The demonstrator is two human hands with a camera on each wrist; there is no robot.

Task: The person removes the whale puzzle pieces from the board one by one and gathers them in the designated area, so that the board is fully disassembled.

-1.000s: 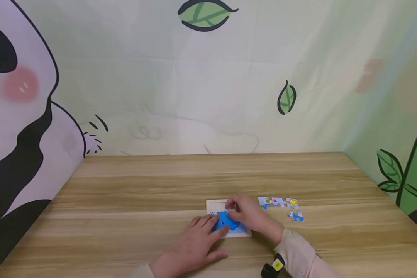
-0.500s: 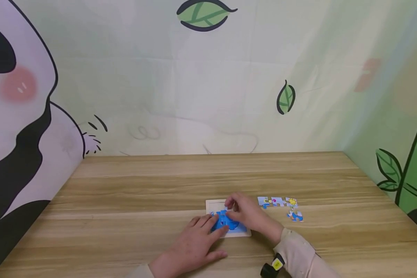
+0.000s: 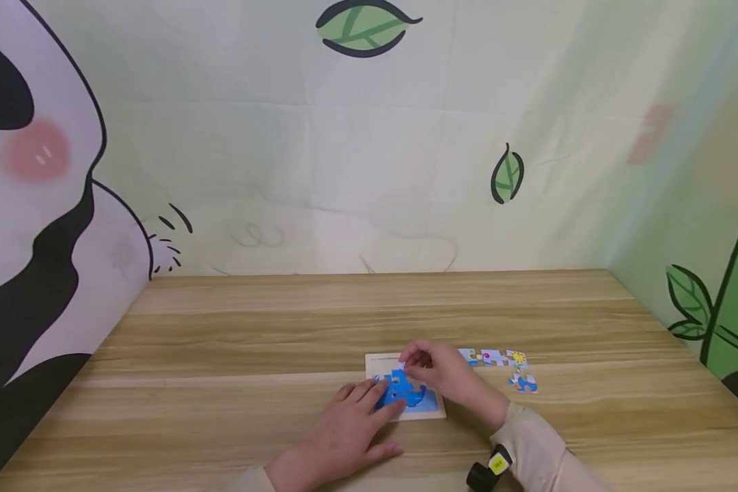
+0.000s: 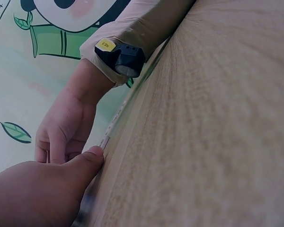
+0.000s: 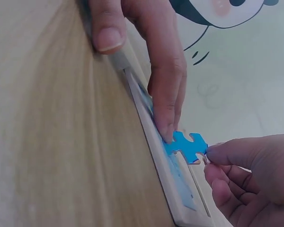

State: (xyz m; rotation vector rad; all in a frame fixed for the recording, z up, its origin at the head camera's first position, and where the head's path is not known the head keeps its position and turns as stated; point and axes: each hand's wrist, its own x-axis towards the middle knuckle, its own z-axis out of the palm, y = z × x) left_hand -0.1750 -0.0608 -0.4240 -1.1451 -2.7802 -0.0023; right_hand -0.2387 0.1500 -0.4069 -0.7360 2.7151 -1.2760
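The right hand (image 3: 445, 372) pinches a blue, knobbed jigsaw piece (image 5: 189, 147) tilted up over the pale-rimmed puzzle tray (image 3: 378, 357), the left hand (image 3: 347, 425) rests fingers-spread across its left edge, and wood-grained tabletop (image 3: 240, 328) stretches well beyond.

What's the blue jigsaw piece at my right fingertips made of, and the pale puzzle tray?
The blue tabbed jigsaw piece looks like thin wood or card: smooth coloured face, brownish lower edge. The pale straight-rimmed puzzle tray seems wood or fibreboard: plain, matte cream rim.
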